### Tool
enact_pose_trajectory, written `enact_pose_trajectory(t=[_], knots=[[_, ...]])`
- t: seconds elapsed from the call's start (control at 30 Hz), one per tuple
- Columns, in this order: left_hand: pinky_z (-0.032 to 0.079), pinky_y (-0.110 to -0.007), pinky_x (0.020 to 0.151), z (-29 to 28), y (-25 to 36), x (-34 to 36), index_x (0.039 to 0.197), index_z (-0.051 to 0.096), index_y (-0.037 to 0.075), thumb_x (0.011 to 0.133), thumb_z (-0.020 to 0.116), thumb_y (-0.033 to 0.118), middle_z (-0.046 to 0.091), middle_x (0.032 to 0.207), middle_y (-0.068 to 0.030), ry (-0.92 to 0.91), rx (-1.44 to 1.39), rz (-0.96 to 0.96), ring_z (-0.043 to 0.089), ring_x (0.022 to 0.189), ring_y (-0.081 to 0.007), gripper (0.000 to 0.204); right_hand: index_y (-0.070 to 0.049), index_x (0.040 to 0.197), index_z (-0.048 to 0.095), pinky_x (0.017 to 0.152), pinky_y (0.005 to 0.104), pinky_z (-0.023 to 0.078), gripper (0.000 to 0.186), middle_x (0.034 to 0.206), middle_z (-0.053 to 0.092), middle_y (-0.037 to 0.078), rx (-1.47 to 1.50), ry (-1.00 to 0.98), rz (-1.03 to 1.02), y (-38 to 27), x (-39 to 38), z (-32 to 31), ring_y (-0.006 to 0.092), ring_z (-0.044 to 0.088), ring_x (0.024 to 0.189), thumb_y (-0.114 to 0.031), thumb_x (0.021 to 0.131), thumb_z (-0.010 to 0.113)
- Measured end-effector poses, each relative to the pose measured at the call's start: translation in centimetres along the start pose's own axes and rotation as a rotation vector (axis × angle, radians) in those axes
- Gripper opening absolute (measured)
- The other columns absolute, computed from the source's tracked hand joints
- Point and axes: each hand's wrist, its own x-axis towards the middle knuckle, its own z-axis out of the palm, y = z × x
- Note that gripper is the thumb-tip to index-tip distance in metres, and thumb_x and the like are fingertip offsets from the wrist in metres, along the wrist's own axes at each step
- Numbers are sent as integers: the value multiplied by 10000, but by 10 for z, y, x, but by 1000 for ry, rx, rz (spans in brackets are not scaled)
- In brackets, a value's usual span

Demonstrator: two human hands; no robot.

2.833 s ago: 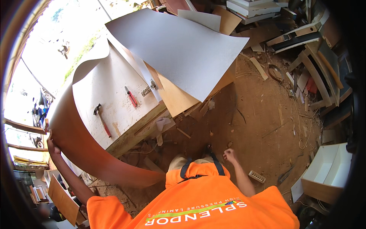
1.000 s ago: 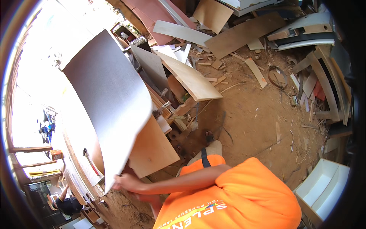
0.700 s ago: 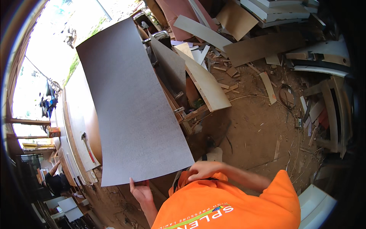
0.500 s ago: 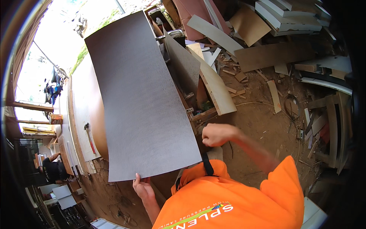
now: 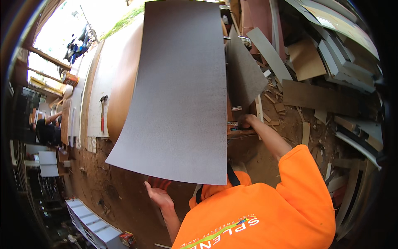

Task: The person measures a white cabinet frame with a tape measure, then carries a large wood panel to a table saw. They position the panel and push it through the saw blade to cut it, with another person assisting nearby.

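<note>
A large grey laminate sheet (image 5: 182,91) stretches away in front of me, its near left corner curving outward. Just under its near edge is my left hand (image 5: 160,196), palm up, with the thumb apart from the fingers; it does not grip the edge, and I cannot tell whether it touches it. My right hand (image 5: 249,120) reaches down beside the sheet's right edge, close to a metal clip (image 5: 232,123) and a second metal clip (image 5: 236,108). The fingers of that hand are mostly hidden. A smaller grey panel (image 5: 245,70) leans beyond it.
Left of the sheet, a hammer (image 5: 103,114) with a red handle lies on a white board (image 5: 96,89). Wood offcuts and a brown board (image 5: 309,96) clutter the ground at right. A person (image 5: 48,130) in dark clothing is at far left. White drawer-like units (image 5: 93,222) stand lower left.
My view has swung, so the sheet appears farther right and more upright. The left thumb has come off the sheet's near edge. My right hand has moved forward to beside the clips.
</note>
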Motion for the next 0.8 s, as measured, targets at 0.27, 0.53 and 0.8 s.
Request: enact_pose_trajectory(t=[0.27,0.53,0.8], knots=[[584,-350,596,-160,-140,-49,1365,423,55,1115,450,363,713,985,-168,449,467,-49,721,726,-237,398,-92,1199,723,917,521,569,574,1148,726,264,309,-18,211,-4,9,4,412,687,1150,-584,911,660],[524,-529,951,-304,-293,-198,1212,604,-13,1012,553,375,711,1135,-278,705,942,-428,673,1105,-448,440,-32,1267,649,808,448,603,388,1117,747,187,-117,-143,36,7,30,0,309,740,976,-257,952,673],[511,-525,1013,-341,-273,-190,1314,597,-4,982,581,443,677,1247,-295,283,1062,-563,641,1192,-454,556,23,1329,595,893,423,606,642,1142,733,250,-184,30,-141,-25,-35,-79,346,734,1076,-510,972,558]])
